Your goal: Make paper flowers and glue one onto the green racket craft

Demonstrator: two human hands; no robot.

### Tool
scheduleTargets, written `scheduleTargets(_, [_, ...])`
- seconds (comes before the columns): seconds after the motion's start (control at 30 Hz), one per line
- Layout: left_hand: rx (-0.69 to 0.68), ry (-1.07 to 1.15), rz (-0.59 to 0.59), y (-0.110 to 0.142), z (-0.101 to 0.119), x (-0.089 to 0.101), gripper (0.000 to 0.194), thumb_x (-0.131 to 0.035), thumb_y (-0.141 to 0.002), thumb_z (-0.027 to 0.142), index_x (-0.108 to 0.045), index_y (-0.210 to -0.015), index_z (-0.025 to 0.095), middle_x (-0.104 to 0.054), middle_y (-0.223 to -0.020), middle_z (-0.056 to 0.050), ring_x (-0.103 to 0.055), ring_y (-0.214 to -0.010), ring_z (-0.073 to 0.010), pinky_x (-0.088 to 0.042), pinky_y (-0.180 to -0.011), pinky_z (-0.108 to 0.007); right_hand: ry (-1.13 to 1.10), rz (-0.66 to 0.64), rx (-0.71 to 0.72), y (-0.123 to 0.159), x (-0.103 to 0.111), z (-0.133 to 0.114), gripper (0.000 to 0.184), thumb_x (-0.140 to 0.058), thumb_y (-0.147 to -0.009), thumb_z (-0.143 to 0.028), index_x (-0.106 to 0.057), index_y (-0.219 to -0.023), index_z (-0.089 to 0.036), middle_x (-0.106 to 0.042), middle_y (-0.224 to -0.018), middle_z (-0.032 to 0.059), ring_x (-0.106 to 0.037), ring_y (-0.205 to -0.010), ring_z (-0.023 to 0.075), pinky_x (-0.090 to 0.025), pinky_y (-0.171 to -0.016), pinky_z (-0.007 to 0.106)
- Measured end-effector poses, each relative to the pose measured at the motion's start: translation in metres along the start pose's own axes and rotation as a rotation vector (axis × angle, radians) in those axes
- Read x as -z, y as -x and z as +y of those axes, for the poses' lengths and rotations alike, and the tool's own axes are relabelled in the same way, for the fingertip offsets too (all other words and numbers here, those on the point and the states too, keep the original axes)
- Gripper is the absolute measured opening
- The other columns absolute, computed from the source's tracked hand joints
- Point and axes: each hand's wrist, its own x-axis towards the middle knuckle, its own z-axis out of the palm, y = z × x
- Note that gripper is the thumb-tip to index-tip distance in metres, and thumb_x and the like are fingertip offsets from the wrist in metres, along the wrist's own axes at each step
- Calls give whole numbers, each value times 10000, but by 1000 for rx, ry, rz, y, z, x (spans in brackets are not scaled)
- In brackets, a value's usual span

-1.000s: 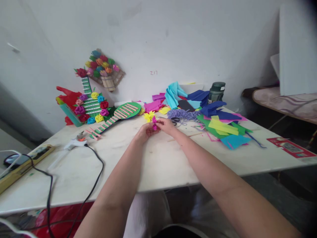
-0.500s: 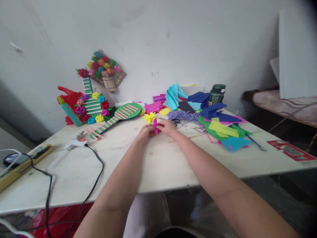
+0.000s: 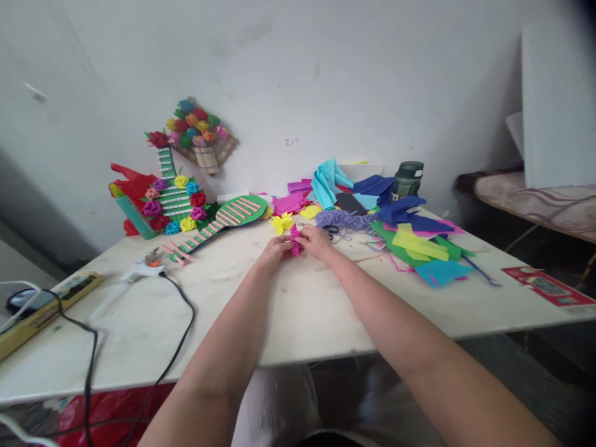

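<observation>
Between my two hands is a small magenta paper flower [image 3: 295, 233], pinched from both sides above the white table. My left hand [image 3: 275, 249] grips it on the left with bent fingers. My right hand [image 3: 315, 241] closes on its right edge with thumb and forefinger. Just behind it on the table lies a yellow paper flower [image 3: 282, 223], apart from my fingers. Black-handled scissors [image 3: 331, 230] rest beyond my right hand, partly hidden, next to a heap of purple yarn [image 3: 344, 218]. A thin wooden stick [image 3: 361, 259] lies right of my right wrist.
Left stand a green guitar-shaped craft with paper roses [image 3: 174, 198] and a flat green one with pink strips [image 3: 237, 211]. A white glue gun [image 3: 142, 269] trails its black cord near a power strip [image 3: 51, 310]. Coloured paper [image 3: 419, 242] and a dark bottle [image 3: 408, 179] are right.
The magenta paper now stands more upright and spread between my fingers. Both hands have stayed close together, shifting only slightly. The things on the table have not moved.
</observation>
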Motion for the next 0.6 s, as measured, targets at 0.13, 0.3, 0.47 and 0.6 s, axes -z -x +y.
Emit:
scheduleTargets(0.13, [11,-22,-40,-4,-3,1,264,-697,-574,106,-654,-835,99,-684,-707,-70,-623,-617,-147,-492,-645,-265,-5,6,-38,-2,0,1,169,-550,-800,-287,-645,-709,-181,-626,-777,28,-532,-708,142,-339,-607,235])
scheduleTargets(0.3, [8,-50,-104,-5,-2,-1,246,-721,-569,134,-662,-805,93,-683,-697,-71,-611,-608,-138,-474,-652,-258,-38,24,-194,-3,2,-1,174,-561,-779,-281,-625,-659,-173,-608,-682,15,-500,-646,136,-305,-568,231])
scheduleTargets(0.47, [10,-55,-114,-4,-2,-1,224,-722,-566,138,-660,-774,84,-681,-695,-73,-609,-595,-136,-474,-641,-258,-109,29,-229,-4,-1,2,207,-569,-764,-306,-616,-619,-166,-560,-584,-17,-446,-564,112,-272,-526,222])
scheduleTargets(0.6, [22,-41,-78,-6,-6,1,261,-717,-566,149,-656,-811,85,-691,-739,-92,-637,-656,-167,-494,-685,-289,-202,-13,-212,-5,-4,11,229,-576,-761,-334,-633,-632,-154,-563,-555,-22,-457,-536,106,-296,-519,216])
